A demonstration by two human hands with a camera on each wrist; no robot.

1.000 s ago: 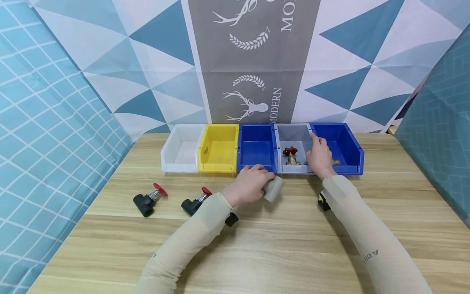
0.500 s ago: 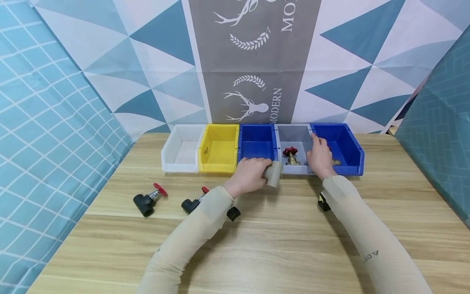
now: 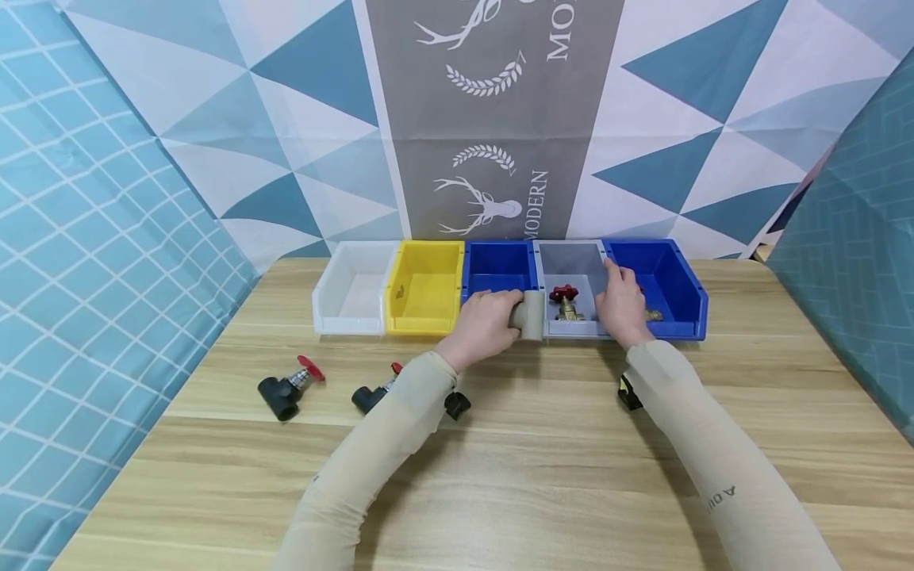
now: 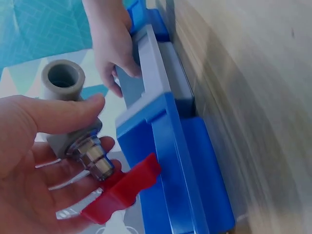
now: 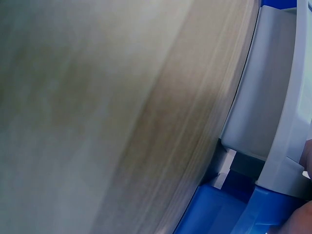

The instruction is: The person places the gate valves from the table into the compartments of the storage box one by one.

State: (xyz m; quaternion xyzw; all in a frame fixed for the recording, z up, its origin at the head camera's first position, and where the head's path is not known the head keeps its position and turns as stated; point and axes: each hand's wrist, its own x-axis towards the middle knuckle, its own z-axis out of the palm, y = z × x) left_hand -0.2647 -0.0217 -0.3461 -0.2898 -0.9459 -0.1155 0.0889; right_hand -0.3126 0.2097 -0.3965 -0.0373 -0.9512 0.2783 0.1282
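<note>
My left hand (image 3: 485, 325) grips a grey stop valve (image 3: 528, 316) at the front of the middle blue bin (image 3: 502, 262). In the left wrist view the thumb lies across the valve's grey body, and its red handle (image 4: 122, 190) points toward the blue bin. My right hand (image 3: 623, 305) holds the side wall between the grey bin (image 3: 571, 327) and the right blue bin (image 3: 687, 317). A brass gate valve (image 3: 567, 308) with a red handwheel sits in the grey bin. In the right blue bin, another brass piece (image 3: 653, 315) is partly hidden by the right hand.
A white bin (image 3: 350, 325) and a yellow bin (image 3: 423, 326) continue the row leftward. Two black valves with red handwheels lie on the wooden table: one valve (image 3: 282, 396) far left, another valve (image 3: 367, 398) partly behind the left forearm. Patterned cloth (image 3: 493, 119) stands behind the bins.
My left hand has lifted the grey valve and moved it from above the table to the front of the middle blue bin. The right hand has stayed in place.
</note>
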